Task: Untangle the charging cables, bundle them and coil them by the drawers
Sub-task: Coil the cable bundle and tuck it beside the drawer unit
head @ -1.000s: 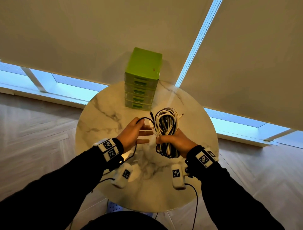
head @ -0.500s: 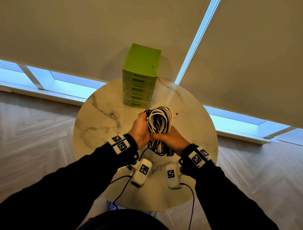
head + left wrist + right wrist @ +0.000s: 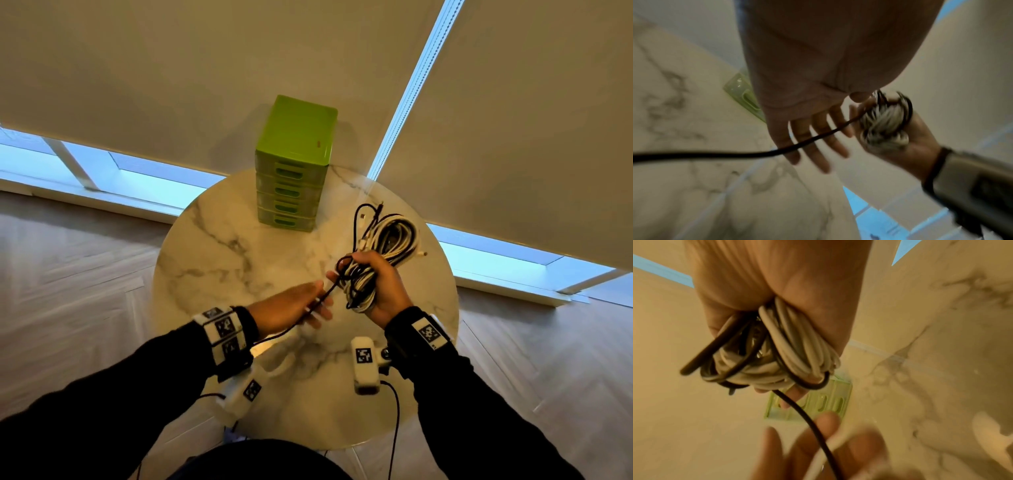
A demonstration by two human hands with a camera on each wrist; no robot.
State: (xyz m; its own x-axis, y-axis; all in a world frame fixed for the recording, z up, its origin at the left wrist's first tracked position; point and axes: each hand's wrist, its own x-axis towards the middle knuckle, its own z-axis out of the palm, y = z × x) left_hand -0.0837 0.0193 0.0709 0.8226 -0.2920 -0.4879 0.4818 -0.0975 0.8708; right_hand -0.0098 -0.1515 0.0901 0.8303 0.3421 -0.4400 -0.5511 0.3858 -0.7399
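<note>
Gripping cable bundle [image 3: 789, 353], right hand [image 3: 383, 287] fisted; wrist cam shows black strand [image 3: 807, 141] across flat left hand [image 3: 291, 305]. Marble desk [image 3: 219, 260], green drawers [image 3: 291, 185].

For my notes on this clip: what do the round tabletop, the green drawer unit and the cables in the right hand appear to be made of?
Round tabletop: looks like polished marble or a marble-look slab, cream with grey veins and a soft sheen.
Green drawer unit: likely moulded plastic, glossy lime top, translucent drawer fronts.
Cables: smooth matte rubber or plastic jackets, white and black, held in the right hand.
</note>
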